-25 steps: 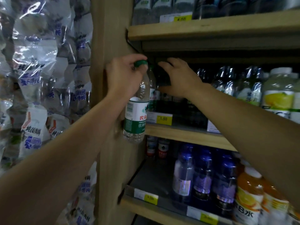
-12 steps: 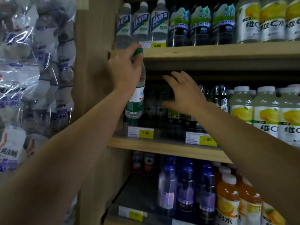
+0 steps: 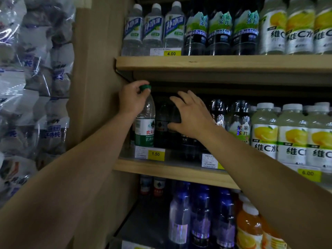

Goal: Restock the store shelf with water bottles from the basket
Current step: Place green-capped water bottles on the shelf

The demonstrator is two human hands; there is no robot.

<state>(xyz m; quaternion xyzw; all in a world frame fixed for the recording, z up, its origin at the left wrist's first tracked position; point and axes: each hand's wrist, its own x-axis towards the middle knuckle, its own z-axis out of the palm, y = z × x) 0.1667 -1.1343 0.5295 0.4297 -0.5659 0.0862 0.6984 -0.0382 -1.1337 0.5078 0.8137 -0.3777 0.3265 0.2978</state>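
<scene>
While the left hand [image 3: 132, 100] is gripping the clear plastic green-capped water bottle [image 3: 145, 123] by its neck (upright on the wooden middle shelf [image 3: 161, 169]), the right hand [image 3: 190, 114], fingers spread, is touching dark bottles [image 3: 167, 126] just beside it.

A wooden shelving unit [image 3: 215, 62] fills the view, its upright side panel [image 3: 100, 78] at the left. Yellow price tags [image 3: 171, 53] sit along the board edges. Left of the panel hang stacked plastic-wrapped packages [image 3: 36, 83]. Light is dim, the shelf recesses dark.
</scene>
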